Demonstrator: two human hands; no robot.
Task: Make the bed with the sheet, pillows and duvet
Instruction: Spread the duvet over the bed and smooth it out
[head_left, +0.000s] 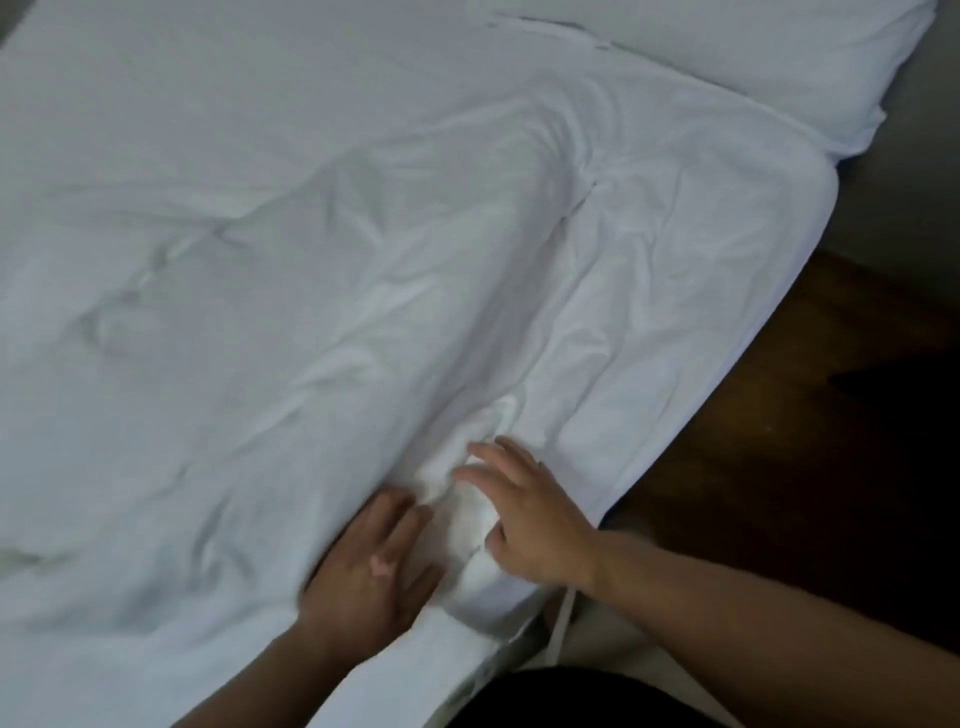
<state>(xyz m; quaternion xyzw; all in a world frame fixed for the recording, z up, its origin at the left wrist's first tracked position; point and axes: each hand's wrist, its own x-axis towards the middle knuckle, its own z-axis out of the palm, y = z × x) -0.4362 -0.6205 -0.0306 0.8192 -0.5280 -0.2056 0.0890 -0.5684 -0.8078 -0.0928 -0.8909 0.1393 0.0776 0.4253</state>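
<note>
We see a white, wrinkled fabric duvet spread over most of the bed, w/ its near corner bunched into a soft lump just by the bed's edge. Our left hand lies flat on the duvet beside that lump, palm down, fingers stretched out and slightly spread, pressing on the cloth but gripping nothing. Our right hand sits on the other side of the lump, fingers open and loosely curved over the bunched fabric, thumb tucked against it; it touches the cloth, but we can't tell if any fold is actually pinched. The two hands are near each other, the lump between them. At the far right, a plump white pillow rests at the head of the bed, next to the duvet's top edge. The white fitted sheet shows along the right side, covering the mattress corner, smooth-ish w/ small creases. Beyond the bed edge is dark brown wooden floor. A thin white cord hangs below the right wrist.
</note>
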